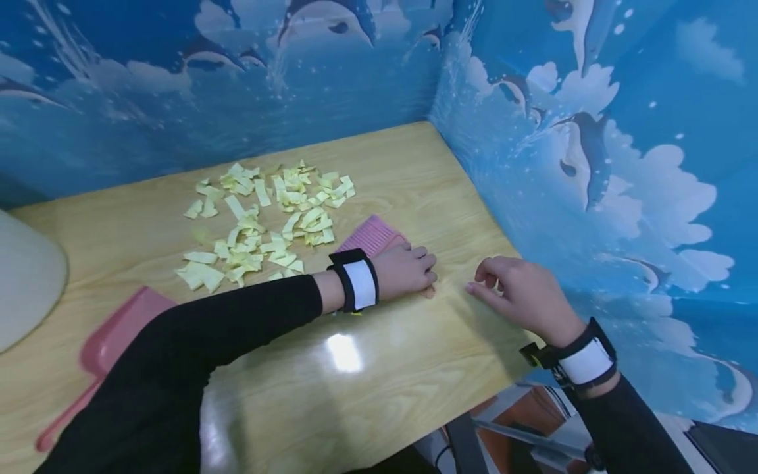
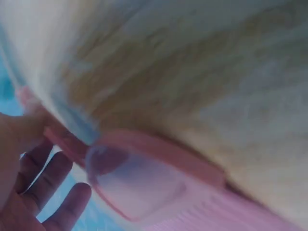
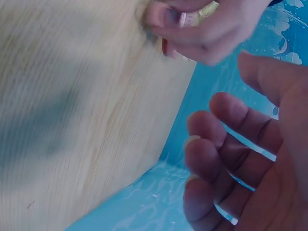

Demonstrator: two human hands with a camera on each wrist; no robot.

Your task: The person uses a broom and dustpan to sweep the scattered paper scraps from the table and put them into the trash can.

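Left hand is down on the wooden bench, fingers curled round the handle of the pink brush, which lies flat just right of the scattered yellow paper scraps. Right hand hovers close beside it, fingers loosely bent, holding nothing. A pink dustpan sits at the near left.

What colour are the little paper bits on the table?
The paper bits are pale yellow, clearest in the head view.
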